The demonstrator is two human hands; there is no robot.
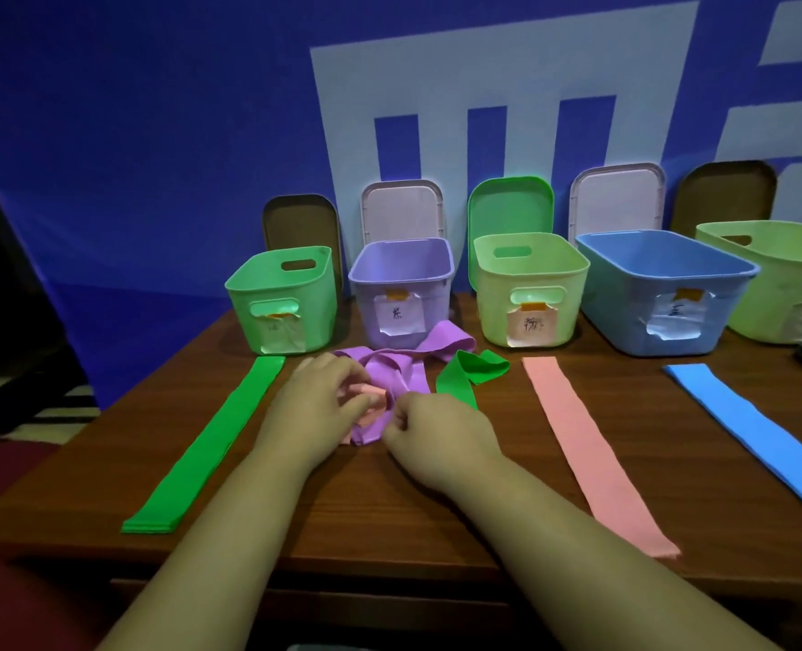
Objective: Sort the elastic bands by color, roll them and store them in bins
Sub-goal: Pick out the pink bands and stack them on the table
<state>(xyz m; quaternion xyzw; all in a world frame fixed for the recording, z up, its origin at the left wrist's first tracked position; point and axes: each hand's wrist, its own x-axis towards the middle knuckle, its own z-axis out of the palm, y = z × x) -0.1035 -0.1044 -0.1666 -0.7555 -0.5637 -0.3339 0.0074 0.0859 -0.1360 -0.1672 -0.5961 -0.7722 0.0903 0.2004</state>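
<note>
On the bench (389, 519), the left hand (323, 399) curls round the purple band (410, 368) at its crumpled near end, and the right hand (432, 427) pinches it alongside. Its loose length trails away toward the purple bin (401, 274) behind.

I saw a green band (201, 448), a pink band (591, 448), a blue band (756, 425), a purple band (408, 368), and a brown wood-grain tabletop (389, 509).

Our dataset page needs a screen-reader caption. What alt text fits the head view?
A left hand and right hand grip a tangled purple band on a wooden table. A green band, pink band and blue band lie flat alongside, with five open bins lined up behind.
</note>
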